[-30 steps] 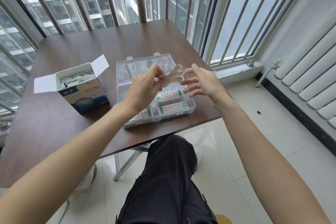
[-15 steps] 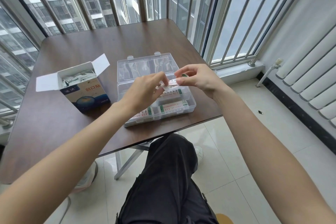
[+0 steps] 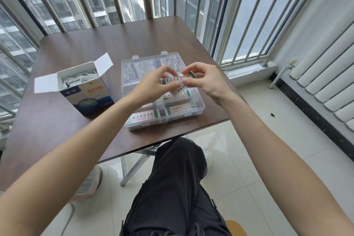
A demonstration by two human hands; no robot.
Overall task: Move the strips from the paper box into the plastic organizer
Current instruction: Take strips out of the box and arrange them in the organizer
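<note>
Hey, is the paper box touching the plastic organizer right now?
Apart. The head view shows a band of bare brown table between the paper box and the plastic organizer, from front to back.

A single wide-angle view from the person's head looks forward and steeply down. Both forearms reach away from it over a dark brown surface [image 3: 80,48], with the person's lap close beneath the lens.

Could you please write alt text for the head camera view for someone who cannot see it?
Both hands, left hand and right hand, pinch a small stack of strips above the open plastic organizer on a brown table. The open paper box stands to its left.
</note>
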